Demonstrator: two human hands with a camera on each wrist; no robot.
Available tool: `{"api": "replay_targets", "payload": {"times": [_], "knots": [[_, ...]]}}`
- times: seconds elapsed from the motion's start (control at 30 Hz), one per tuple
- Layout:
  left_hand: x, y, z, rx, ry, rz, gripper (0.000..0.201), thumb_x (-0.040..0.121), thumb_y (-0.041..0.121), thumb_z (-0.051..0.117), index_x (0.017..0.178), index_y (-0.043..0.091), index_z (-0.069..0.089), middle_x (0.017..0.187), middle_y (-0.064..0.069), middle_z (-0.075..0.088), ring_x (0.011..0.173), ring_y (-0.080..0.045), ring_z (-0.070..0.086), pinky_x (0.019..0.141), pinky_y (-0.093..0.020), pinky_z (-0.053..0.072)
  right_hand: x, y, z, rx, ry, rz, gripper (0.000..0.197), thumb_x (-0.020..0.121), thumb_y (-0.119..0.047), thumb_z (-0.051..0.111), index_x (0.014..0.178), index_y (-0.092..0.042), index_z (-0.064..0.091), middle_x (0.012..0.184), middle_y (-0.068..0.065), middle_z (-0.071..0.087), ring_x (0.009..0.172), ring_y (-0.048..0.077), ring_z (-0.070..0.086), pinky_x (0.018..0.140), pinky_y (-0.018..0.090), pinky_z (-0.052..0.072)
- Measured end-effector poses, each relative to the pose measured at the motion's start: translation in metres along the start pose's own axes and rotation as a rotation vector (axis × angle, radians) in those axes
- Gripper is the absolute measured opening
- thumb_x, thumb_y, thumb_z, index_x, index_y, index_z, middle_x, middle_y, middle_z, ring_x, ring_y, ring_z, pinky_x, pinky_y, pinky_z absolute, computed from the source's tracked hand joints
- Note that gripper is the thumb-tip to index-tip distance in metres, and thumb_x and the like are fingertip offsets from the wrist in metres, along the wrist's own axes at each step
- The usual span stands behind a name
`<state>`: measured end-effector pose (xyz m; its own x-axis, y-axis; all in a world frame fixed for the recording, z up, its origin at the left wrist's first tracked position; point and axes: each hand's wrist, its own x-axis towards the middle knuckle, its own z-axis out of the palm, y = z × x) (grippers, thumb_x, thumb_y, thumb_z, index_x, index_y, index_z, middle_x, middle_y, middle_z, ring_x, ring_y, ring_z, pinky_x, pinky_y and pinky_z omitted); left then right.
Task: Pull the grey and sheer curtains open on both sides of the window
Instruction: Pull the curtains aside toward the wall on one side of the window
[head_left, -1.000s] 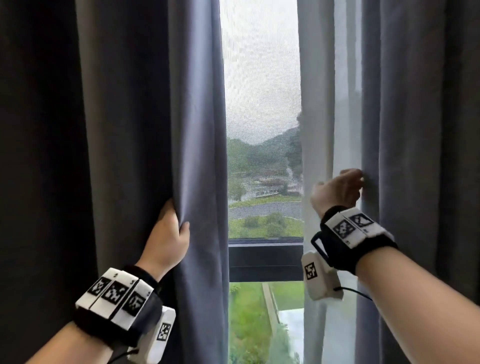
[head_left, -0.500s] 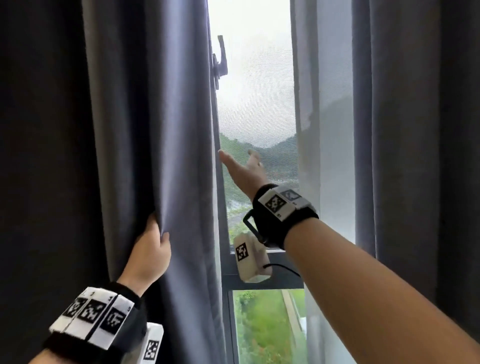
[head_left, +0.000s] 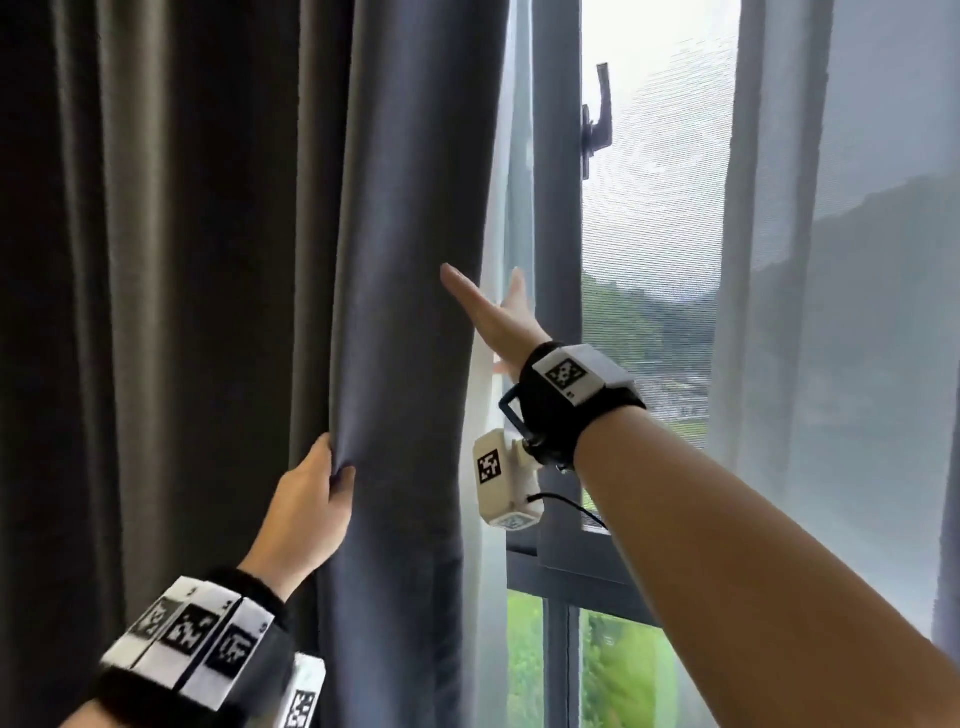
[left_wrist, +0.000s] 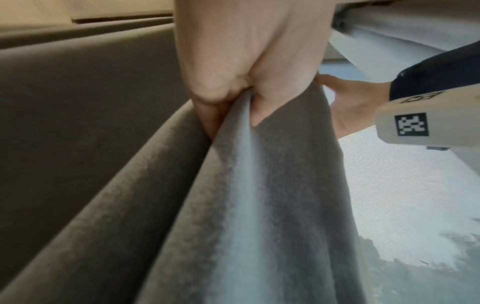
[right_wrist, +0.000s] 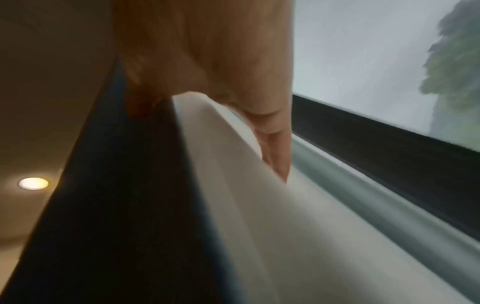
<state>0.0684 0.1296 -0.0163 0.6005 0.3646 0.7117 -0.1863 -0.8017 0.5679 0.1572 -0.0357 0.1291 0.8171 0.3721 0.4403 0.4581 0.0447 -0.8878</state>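
Head view: the left hand (head_left: 306, 512) pinches a fold of the grey curtain (head_left: 405, 260) left of the window (head_left: 654, 218), fingers (left_wrist: 207, 115) curled round the cloth. The right hand (head_left: 498, 322), fingers straight and spread, reaches behind that curtain's edge against the left sheer curtain (head_left: 491, 467). The right sheer curtain (head_left: 852, 312) hangs apart.

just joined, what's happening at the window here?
A person is opening curtains. The left hand grips a fold of the left grey curtain, bunched to the left. The right hand reaches across with straight fingers at the edge of the left sheer curtain, beside the window frame. The right sheer curtain covers the right part of the glass.
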Motion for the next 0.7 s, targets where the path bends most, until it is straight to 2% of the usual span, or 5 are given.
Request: {"api": "replay_targets", "payload": {"times": [0.13, 0.23, 0.5, 0.57, 0.7], "knots": [[-0.004, 0.005, -0.006, -0.033, 0.001, -0.075, 0.014, 0.092, 0.014, 0.050, 0.103, 0.014, 0.058, 0.089, 0.007, 0.064, 0.085, -0.014, 0.062, 0.059, -0.007, 0.042, 0.008, -0.019, 0.015, -0.008, -0.078, -0.054, 0.119, 0.069, -0.062, 0.065, 0.146, -0.023, -0.017, 0.159, 0.002, 0.002, 0.144, 0.022, 0.014, 0.113, 0.039, 0.019], [-0.019, 0.012, -0.010, -0.043, 0.024, -0.100, 0.016, 0.086, 0.028, 0.061, 0.101, 0.025, 0.057, 0.083, 0.015, 0.065, 0.080, 0.000, 0.063, 0.060, -0.005, 0.042, 0.009, -0.033, 0.030, -0.072, -0.149, -0.028, 0.117, 0.071, -0.059, 0.065, 0.147, -0.021, -0.015, 0.158, 0.006, 0.009, 0.140, 0.031, 0.023, 0.103, 0.048, 0.034], [-0.041, 0.033, -0.004, -0.082, 0.024, -0.127, 0.077, 0.049, 0.052, 0.082, 0.108, 0.045, 0.033, 0.096, 0.035, 0.051, 0.086, 0.034, 0.045, 0.066, 0.009, 0.034, -0.003, -0.066, 0.070, -0.096, -0.351, -0.063, 0.094, 0.083, -0.059, 0.049, 0.148, -0.012, 0.000, 0.155, 0.014, 0.017, 0.138, 0.036, 0.025, 0.109, 0.052, 0.029], [-0.039, 0.028, 0.002, -0.023, 0.080, -0.137, 0.085, 0.054, 0.041, 0.085, 0.117, 0.040, 0.028, 0.098, 0.035, 0.045, 0.086, 0.031, 0.047, 0.066, 0.009, 0.033, -0.009, -0.073, 0.078, -0.028, -0.430, -0.030, 0.088, 0.084, -0.059, 0.046, 0.148, -0.013, 0.007, 0.154, 0.012, 0.022, 0.138, 0.033, 0.028, 0.108, 0.050, 0.031], [-0.028, 0.010, 0.003, 0.089, 0.235, -0.198, 0.076, 0.063, 0.024, 0.082, 0.125, 0.018, 0.038, 0.108, 0.006, 0.064, 0.102, -0.016, 0.063, 0.077, -0.014, 0.044, -0.010, -0.073, 0.082, 0.047, -0.621, -0.159, 0.076, 0.088, -0.064, 0.023, 0.149, -0.021, 0.005, 0.159, 0.008, 0.002, 0.145, 0.024, 0.005, 0.117, 0.048, 0.010]]}}
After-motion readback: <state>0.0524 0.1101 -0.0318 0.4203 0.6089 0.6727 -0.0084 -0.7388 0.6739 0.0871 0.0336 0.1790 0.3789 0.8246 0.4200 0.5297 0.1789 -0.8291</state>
